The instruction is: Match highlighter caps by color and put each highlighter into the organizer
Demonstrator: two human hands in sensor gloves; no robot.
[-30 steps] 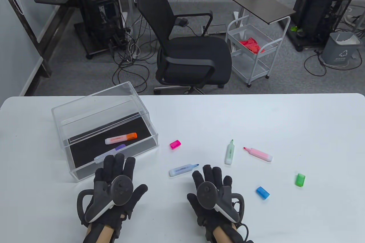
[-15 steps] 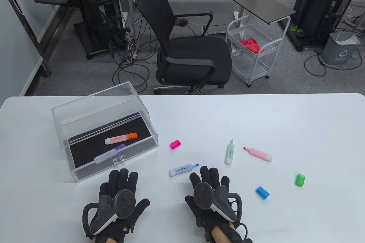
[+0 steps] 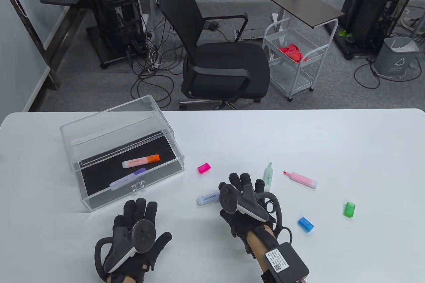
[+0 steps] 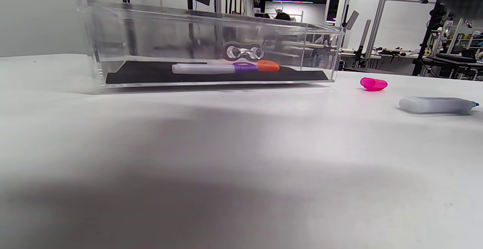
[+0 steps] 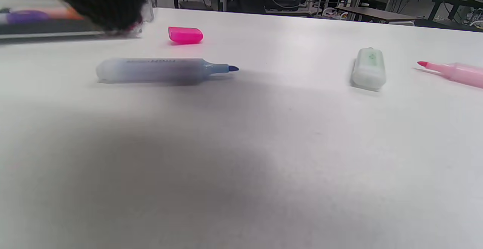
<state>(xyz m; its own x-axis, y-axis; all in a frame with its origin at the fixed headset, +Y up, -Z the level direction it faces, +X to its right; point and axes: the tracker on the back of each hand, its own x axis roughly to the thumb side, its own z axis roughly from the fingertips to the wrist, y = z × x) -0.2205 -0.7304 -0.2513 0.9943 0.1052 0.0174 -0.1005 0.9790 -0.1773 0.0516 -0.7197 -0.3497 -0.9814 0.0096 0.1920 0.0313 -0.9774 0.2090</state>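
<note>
The clear acrylic organizer (image 3: 123, 150) on the left holds an orange-capped highlighter (image 3: 141, 161) and a purple-capped highlighter (image 3: 127, 178). An uncapped blue highlighter (image 3: 207, 198) lies mid-table, its tip end hidden under my right hand (image 3: 244, 181), which hovers above it with fingers extended and holds nothing. The uncapped green highlighter (image 3: 268, 173) and the uncapped pink highlighter (image 3: 300, 179) lie further right. Loose on the table are a pink cap (image 3: 204, 168), a blue cap (image 3: 305, 224) and a green cap (image 3: 349, 209). My left hand (image 3: 139, 210) rests flat and spread in front of the organizer.
A black office chair (image 3: 215, 64) and a white trolley (image 3: 294, 60) stand beyond the table's far edge. The right wrist view shows the blue highlighter (image 5: 158, 69) lying untouched, with the pink cap (image 5: 185, 35) behind it and the green highlighter (image 5: 369, 69) to its right.
My right hand has lifted and moved forward over the blue highlighter. My left hand has drawn back from the organizer's front wall toward the near table edge.
</note>
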